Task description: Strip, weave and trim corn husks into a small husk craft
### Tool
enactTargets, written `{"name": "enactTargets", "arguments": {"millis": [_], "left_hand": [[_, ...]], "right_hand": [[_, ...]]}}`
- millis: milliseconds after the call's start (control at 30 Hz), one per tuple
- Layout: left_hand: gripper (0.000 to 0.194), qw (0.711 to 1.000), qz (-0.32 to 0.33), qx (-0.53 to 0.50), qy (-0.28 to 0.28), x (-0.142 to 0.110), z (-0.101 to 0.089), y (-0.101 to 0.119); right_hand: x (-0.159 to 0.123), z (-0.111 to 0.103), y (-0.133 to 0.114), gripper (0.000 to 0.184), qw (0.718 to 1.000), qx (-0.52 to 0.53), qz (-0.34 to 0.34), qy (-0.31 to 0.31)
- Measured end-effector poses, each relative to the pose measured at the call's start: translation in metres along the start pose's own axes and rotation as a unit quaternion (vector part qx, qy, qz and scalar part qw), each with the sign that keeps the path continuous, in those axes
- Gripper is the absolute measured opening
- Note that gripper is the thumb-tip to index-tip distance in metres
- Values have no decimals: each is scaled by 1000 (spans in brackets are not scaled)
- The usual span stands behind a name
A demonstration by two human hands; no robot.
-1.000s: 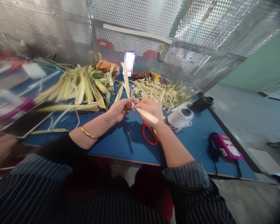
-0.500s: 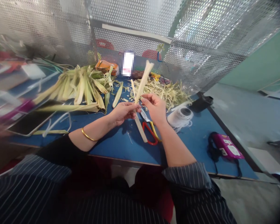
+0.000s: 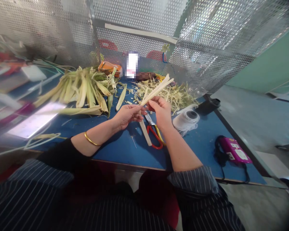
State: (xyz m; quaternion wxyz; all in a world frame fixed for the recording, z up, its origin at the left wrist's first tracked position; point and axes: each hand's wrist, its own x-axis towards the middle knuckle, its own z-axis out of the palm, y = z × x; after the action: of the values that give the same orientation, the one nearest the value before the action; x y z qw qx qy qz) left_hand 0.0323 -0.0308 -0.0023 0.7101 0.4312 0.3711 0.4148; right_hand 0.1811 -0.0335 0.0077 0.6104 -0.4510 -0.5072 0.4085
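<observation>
Pale corn husk strips (image 3: 158,89) are pinched at their lower end between my two hands, fanning up and to the right. My left hand (image 3: 128,116), with a gold bangle on the wrist, has thumb and fingers closed on the base. Thumb and fingertips of my right hand (image 3: 160,110) close on the same husk just to the right. Beneath the hands, a flat pale strip (image 3: 145,133) slants down toward me; whether it joins the held husk is hidden by my fingers. Scissors (image 3: 155,134) with red and yellow handles lie on the blue table under my right hand.
A heap of whole corn husks (image 3: 80,86) is at the left, and shredded husk (image 3: 175,96) lies behind my hands. A white string spool (image 3: 186,120) and a purple box (image 3: 234,150) are on the right. A phone (image 3: 37,120) lies left, and a perforated metal screen (image 3: 139,19) stands behind.
The upper ends of the held husk have tipped to the right and spread apart. The phone at left has gone from dark to bright. White strapping near it has shifted.
</observation>
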Motion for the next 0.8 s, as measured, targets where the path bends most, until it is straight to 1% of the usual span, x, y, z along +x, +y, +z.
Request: {"name": "enactTargets", "arguments": {"millis": [100, 200, 267, 367, 500, 567, 700, 800], "left_hand": [[18, 1000, 12, 19, 2, -2, 3, -2], [16, 999, 15, 35, -3, -4, 6, -4], [16, 999, 12, 33, 0, -4, 6, -5], [16, 1000, 2, 1, 12, -1, 2, -6], [17, 998, -24, -54, 29, 3, -2, -5], [17, 996, -37, -75, 43, 5, -3, -5], [16, 992, -55, -98, 65, 7, -4, -4], [16, 995, -26, -80, 60, 6, -4, -5]], "right_hand": [[0, 0, 2, 26, 999, -29, -2, 30], [1, -1, 5, 25, 996, -58, 1, 68], [2, -3, 9, 23, 996, -52, 6, 66], [3, -3, 12, 25, 998, -32, 25, 54], [2, -2, 12, 26, 996, -17, 49, 75], [1, -1, 10, 23, 995, -15, 43, 86], [-2, 1, 8, 16, 994, -26, 1, 108], [-2, 1, 6, 14, 993, -24, -6, 116]]}}
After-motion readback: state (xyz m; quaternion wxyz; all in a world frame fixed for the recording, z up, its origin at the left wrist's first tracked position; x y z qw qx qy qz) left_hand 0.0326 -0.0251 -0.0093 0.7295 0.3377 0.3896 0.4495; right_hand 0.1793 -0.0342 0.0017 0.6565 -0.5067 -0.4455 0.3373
